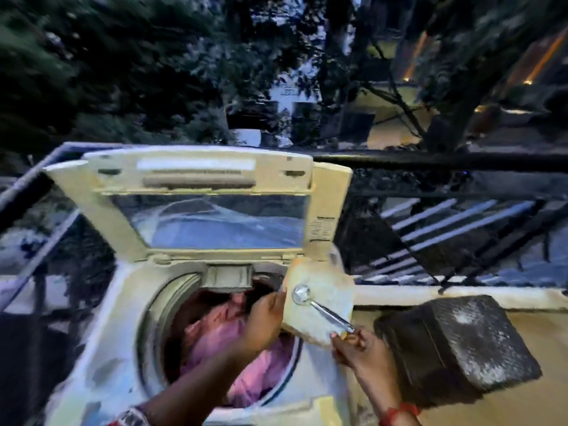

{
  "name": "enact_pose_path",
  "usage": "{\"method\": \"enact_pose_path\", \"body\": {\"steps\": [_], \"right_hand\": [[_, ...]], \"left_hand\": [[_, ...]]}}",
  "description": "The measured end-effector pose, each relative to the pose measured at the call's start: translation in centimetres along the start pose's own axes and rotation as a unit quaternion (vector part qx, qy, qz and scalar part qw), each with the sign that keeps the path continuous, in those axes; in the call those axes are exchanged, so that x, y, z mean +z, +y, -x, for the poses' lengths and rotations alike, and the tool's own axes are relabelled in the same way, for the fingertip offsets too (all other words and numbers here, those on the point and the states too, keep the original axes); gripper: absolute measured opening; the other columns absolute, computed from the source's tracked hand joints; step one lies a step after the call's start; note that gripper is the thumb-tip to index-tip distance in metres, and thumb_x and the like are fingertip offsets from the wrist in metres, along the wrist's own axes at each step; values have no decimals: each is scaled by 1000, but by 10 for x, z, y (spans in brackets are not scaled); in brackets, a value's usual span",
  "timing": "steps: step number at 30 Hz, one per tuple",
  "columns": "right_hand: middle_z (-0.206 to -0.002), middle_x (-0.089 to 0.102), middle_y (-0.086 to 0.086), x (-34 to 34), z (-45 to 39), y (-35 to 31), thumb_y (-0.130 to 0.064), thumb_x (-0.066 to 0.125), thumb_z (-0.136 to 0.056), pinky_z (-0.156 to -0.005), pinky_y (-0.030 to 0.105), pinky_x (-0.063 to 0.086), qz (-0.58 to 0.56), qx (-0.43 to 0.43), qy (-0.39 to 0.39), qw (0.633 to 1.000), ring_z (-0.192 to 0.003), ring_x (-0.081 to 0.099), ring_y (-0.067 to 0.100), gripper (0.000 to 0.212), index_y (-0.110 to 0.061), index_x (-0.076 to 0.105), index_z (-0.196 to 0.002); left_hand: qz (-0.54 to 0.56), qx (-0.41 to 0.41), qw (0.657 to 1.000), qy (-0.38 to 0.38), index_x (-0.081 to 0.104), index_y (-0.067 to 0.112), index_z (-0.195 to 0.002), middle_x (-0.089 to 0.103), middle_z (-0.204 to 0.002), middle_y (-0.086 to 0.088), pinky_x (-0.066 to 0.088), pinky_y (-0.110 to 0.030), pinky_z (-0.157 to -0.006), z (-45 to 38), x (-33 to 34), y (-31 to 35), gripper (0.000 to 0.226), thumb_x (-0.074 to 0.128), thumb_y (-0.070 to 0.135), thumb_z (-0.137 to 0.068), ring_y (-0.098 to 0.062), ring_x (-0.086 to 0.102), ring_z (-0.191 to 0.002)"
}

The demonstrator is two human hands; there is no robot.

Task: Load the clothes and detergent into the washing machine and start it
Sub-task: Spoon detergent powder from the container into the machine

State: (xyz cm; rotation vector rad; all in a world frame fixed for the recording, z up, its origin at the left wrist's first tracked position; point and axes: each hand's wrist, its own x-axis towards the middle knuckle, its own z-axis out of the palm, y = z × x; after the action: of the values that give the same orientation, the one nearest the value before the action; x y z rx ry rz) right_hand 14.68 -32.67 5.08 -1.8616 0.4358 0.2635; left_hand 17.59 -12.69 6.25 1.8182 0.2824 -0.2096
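Balcony railing [430, 167] behind washer [101, 318]; my left hand [264, 321] grips detergent bag [322, 305], right hand [353, 348] pinches spoon [319, 309]; dark block [461, 342] alongside, bag contents unclear.

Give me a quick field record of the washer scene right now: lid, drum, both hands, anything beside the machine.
lid: lid raised, propped open behind the drum
drum: pink clothes already inside
left hand: left hand holds a pale bag at its edge, over the drum's right rim
right hand: right hand grips the handle of a metal spoon, bowl lying against the bag
detergent: none visible in the drum yet
beside machine: dark speckled block on the ledge, right
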Motion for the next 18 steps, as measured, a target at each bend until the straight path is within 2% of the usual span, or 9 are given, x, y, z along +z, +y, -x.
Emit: {"method": "enact_pose_path", "body": {"steps": [2, 3, 5, 7, 9, 12, 14, 15, 18], "right_hand": [[-84, 60, -2, 21, 6, -13, -42, 86, -64, -55, 10, 35, 182, -117, 56, 975, -73, 55, 16, 52, -14, 57, -97], [-93, 52, -3, 33, 9, -20, -45, 84, -63, -61, 14, 34, 256, -204, 65, 943, -80, 48, 15, 57, -19, 53, -104], [-105, 47, -2, 57, 11, -34, -50, 80, -65, -75, 27, 43, 354, -326, 11, 877, -94, 46, 17, 64, -27, 50, -117], [-114, 49, -4, 82, 11, -46, -59, 70, -70, -80, 35, 47, 442, -361, -60, 819, -102, 49, 21, 62, -34, 49, -123], [-120, 50, -8, 107, 11, -53, -63, 59, -77, -83, 38, 43, 503, -348, -113, 783, -111, 47, 21, 56, -38, 47, -127], [-111, 56, -9, 138, 18, -68, -54, 59, -83, -81, 38, 40, 539, -363, -110, 752, -109, 51, 20, 37, -36, 56, -115], [-88, 62, -7, 154, 26, -75, -36, 77, -73, -66, 37, 46, 563, -403, -88, 716, -86, 61, 21, 22, -30, 65, -91], [-80, 63, -6, 159, 28, -76, -23, 83, -66, -60, 36, 48, 558, -427, -72, 708, -77, 63, 22, 25, -28, 66, -84], [-78, 68, 2, 164, 23, -76, 0, 71, -68, -62, 34, 52, 456, -468, -77, 753, -74, 66, 26, 29, -17, 70, -92]], "left_hand": [[-25, 4, 999, 36, 49, 8, -67, 47, -70, -7, 31, -30, -59, 14, -32, -11, 41, 37, 20, -104, -14, 42, -70], [-27, 4, 998, 56, 47, 6, -64, 46, -68, -8, 29, -31, -59, 22, -50, -19, 43, 38, 18, -104, -14, 41, -69], [-15, -10, 996, 88, 47, -1, -63, 45, -67, -10, 28, -32, -61, 34, -77, -34, 45, 39, 17, -103, -16, 41, -69], [7, -21, 994, 110, 51, 5, -67, 50, -67, -11, 30, -31, -61, 44, -98, -48, 42, 38, 20, -104, -16, 45, -68], [13, -30, 992, 124, 55, 9, -70, 56, -67, -9, 32, -30, -60, 50, -117, -62, 41, 37, 25, -104, -15, 50, -65], [-10, -34, 990, 137, 54, 12, -68, 58, -64, -5, 32, -30, -57, 52, -137, -78, 46, 36, 35, -103, -15, 52, -61], [-15, -29, 988, 148, 51, 15, -64, 56, -59, 0, 32, -28, -54, 52, -148, -87, 48, 35, 40, -101, -12, 51, -57], [-13, -25, 987, 156, 50, 17, -62, 55, -57, 3, 31, -24, -51, 51, -153, -90, 48, 35, 43, -100, -10, 49, -54], [-22, -3, 981, 194, 44, 19, -60, 48, -49, 9, 26, -19, -47, 50, -164, -95, 49, 32, 52, -95, -2, 42, -47]]}}
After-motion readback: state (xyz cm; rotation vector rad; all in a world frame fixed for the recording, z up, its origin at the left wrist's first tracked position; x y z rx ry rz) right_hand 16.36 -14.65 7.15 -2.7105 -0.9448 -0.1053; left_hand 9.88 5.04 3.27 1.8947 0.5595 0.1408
